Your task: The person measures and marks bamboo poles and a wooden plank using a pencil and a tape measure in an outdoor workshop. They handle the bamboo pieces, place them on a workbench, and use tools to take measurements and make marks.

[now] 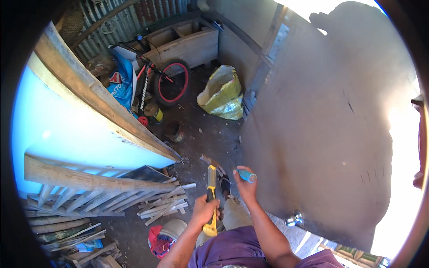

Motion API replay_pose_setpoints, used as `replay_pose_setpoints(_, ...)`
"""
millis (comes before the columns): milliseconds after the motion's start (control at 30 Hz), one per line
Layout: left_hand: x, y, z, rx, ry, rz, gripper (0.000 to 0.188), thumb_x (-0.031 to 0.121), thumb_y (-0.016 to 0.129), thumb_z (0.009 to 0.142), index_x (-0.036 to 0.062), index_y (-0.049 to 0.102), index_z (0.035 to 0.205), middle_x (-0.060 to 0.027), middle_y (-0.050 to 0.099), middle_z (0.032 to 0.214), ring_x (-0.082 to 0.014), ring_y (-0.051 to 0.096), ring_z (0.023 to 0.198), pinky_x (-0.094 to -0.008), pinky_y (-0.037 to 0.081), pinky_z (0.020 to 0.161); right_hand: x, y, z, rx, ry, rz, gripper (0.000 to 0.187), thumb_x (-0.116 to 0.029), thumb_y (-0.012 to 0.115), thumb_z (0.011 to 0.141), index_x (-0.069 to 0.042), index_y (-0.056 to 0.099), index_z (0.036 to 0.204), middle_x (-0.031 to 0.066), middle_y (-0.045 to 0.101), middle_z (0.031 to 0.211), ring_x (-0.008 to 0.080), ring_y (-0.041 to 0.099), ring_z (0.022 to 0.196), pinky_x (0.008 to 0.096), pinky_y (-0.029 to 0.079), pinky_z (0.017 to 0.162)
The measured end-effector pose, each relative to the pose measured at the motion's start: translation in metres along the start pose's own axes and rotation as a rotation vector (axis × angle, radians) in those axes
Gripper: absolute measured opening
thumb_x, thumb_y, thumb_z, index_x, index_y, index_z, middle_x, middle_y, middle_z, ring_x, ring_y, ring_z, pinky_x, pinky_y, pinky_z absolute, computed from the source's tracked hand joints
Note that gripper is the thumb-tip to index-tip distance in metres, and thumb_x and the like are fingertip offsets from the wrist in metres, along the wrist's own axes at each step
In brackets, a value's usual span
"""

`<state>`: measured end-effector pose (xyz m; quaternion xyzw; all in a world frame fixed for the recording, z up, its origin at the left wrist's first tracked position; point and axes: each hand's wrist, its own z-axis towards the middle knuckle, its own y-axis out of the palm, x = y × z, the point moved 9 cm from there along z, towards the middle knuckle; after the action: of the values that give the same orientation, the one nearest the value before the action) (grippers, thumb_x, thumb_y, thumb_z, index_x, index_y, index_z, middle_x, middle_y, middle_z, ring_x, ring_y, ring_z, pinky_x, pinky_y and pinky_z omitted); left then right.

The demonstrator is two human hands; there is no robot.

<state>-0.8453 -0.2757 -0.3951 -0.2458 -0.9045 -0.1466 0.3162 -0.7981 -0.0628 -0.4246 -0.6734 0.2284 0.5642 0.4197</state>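
My left hand [204, 211] is closed round the yellow-and-black handle of a hammer [212, 181], its metal head pointing away from me. Fingers of my right hand [248, 190] wrap a short teal handle with a rounded end [246, 176]; whatever part of that tool lies beyond the handle is hidden, so I cannot tell its kind. To the right of my right hand stands a broad brown door panel [313, 134] with a silver doorknob [293, 218] near its lower edge. Neither tool appears to touch the door.
A bicycle with a red-rimmed wheel [172, 82] leans by a wooden box [192, 51] at the back. Nearby are a yellow-white sack [222, 96] and a dark bucket [174, 131]. Bamboo slats [103, 187] lie at left, above a pail with cloth [175, 228].
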Motion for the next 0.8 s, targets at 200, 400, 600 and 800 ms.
replay_pose_setpoints(200, -0.046, 0.044, -0.027, -0.052, -0.075, -0.037, 0.015, 0.009, 0.064, 0.087, -0.0008, 0.052, 0.085, -0.0093, 0.055, 0.063, -0.0198, 0.056, 0.045, -0.0349, 0.047, 0.041, -0.019, -0.073, -0.048, -0.001, -0.017, -0.003, 0.021, -0.013, 0.076, 0.084, -0.002, 0.069, 0.101, 0.0092, 0.071, 0.096, 0.0178, 0.068, 0.088, 0.0318, 0.053, 0.079)
replay_pose_setpoints(400, -0.081, 0.080, -0.069, -0.080, -0.070, -0.068, 0.015, 0.009, 0.063, 0.086, -0.0018, 0.052, 0.084, -0.0101, 0.055, 0.063, -0.0207, 0.056, 0.046, -0.0353, 0.046, 0.040, -0.039, -0.117, -0.080, -0.355, 0.067, -0.025, 0.025, -0.020, 0.078, 0.086, -0.004, 0.068, 0.104, 0.0004, 0.067, 0.087, 0.0070, 0.060, 0.081, 0.0266, 0.050, 0.074)
replay_pose_setpoints(600, -0.150, 0.103, -0.107, -0.019, 0.039, 0.081, 0.015, 0.012, 0.063, 0.087, -0.0004, 0.055, 0.087, -0.0086, 0.058, 0.066, -0.0173, 0.058, 0.050, -0.0315, 0.050, 0.045, -0.080, -0.152, -0.156, -0.684, -0.373, 0.023, 0.024, -0.017, 0.079, 0.083, -0.006, 0.067, 0.102, 0.0064, 0.069, 0.099, 0.0180, 0.066, 0.091, 0.0323, 0.052, 0.080)
replay_pose_setpoints(800, -0.236, 0.130, -0.145, -0.048, -0.027, 0.139, 0.017, 0.015, 0.064, 0.087, 0.0017, 0.057, 0.079, -0.0079, 0.059, 0.064, -0.0173, 0.059, 0.051, -0.0313, 0.047, 0.044, -0.068, -0.267, -0.244, -0.840, -0.547, 0.077, 0.024, -0.012, 0.078, 0.078, -0.007, 0.066, 0.097, 0.0088, 0.070, 0.097, 0.0276, 0.067, 0.089, 0.0376, 0.053, 0.080)
